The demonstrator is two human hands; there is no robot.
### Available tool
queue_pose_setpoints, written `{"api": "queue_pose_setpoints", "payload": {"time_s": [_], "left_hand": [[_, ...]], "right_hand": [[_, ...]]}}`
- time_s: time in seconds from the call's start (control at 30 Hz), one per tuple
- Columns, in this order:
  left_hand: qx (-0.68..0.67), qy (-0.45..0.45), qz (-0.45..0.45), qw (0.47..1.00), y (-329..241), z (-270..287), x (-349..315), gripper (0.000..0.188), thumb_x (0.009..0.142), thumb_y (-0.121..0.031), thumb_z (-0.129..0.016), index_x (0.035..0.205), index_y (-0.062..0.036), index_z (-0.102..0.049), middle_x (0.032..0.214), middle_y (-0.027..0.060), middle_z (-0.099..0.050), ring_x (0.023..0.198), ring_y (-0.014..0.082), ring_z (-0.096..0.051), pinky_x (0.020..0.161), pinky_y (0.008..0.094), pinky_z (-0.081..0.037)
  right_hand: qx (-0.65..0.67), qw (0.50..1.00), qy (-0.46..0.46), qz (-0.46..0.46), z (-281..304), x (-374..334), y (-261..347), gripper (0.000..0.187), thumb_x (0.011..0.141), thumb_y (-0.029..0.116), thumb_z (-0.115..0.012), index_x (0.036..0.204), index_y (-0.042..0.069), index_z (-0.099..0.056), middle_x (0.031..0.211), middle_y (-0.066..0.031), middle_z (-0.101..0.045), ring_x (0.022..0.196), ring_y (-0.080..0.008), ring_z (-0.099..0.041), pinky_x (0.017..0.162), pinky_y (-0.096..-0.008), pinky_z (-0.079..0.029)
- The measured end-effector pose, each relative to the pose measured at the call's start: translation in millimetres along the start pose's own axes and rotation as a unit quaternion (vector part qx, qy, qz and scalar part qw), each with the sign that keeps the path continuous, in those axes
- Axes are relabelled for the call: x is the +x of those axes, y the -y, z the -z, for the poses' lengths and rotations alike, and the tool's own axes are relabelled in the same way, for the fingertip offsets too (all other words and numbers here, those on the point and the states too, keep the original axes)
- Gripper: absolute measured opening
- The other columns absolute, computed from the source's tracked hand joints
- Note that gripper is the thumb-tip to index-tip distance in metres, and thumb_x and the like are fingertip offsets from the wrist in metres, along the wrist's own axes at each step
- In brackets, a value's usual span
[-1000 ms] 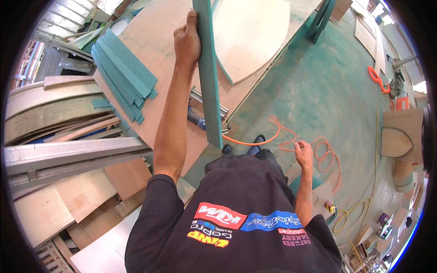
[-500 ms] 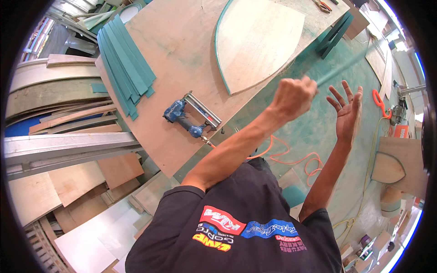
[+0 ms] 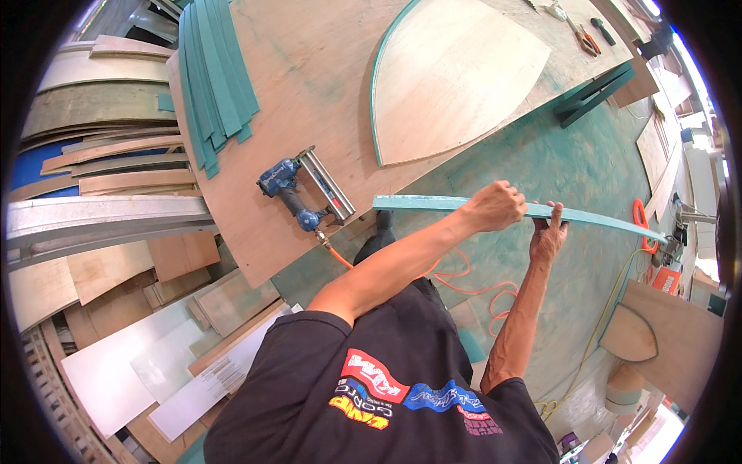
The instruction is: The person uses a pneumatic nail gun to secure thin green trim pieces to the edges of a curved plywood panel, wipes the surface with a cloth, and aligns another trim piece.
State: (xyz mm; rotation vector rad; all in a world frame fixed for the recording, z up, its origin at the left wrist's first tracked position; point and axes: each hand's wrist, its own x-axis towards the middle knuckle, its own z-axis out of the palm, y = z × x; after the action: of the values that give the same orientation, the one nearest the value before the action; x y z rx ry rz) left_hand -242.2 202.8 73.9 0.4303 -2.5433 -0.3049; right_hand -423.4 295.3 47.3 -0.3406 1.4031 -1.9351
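A long, thin teal strip is held out in front of me, its left end close to the table edge. It bends slightly downward toward its far right end. My left hand is closed around the strip near its middle. Just right of it, my right hand grips the strip from below, fingers curled up over it. On the table, left of the strip, lies a blue nail gun with an orange hose. A pointed-arch plywood panel with a teal curved edge lies beyond my hands.
Several teal strips are stacked on the wooden table. Pliers lie at its far right. The orange hose loops over the green-stained floor. Boards and a metal beam are at the left.
The strip has swung down from pointing away to the right, and now lies across in front of me. My right hand, open before, has closed on it. My view has shifted slightly.
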Motion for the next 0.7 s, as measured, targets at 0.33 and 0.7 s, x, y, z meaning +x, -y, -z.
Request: {"api": "queue_pose_setpoints", "payload": {"time_s": [0.33,0.7], "left_hand": [[-0.008,-0.210,0.402,0.891,-6.2,64.3,-137.6,0.016,0.082,-0.011,-0.074,0.086,-0.0050,-0.060,0.086,0.0107,-0.059,0.082,0.0297,-0.057,0.073,0.0418,-0.047],[-0.231,-0.352,0.710,0.564,31.6,21.3,-176.3,0.039,0.094,-0.028,-0.070,0.112,0.0059,-0.062,0.095,0.0125,-0.069,0.088,0.0198,-0.067,0.080,0.0334,-0.053]], "right_hand": [[-0.044,0.996,-0.010,-0.082,-49.0,66.5,-47.9,0.081,0.091,0.027,-0.074,0.150,0.007,-0.022,0.106,-0.0104,-0.058,0.087,-0.0323,-0.069,0.068,-0.0367,-0.061],[-0.074,0.988,-0.011,-0.138,-67.1,112.8,-100.2,0.093,0.089,0.026,-0.076,0.155,0.011,-0.013,0.108,-0.0108,-0.055,0.084,-0.0326,-0.067,0.068,-0.0385,-0.061]]}}
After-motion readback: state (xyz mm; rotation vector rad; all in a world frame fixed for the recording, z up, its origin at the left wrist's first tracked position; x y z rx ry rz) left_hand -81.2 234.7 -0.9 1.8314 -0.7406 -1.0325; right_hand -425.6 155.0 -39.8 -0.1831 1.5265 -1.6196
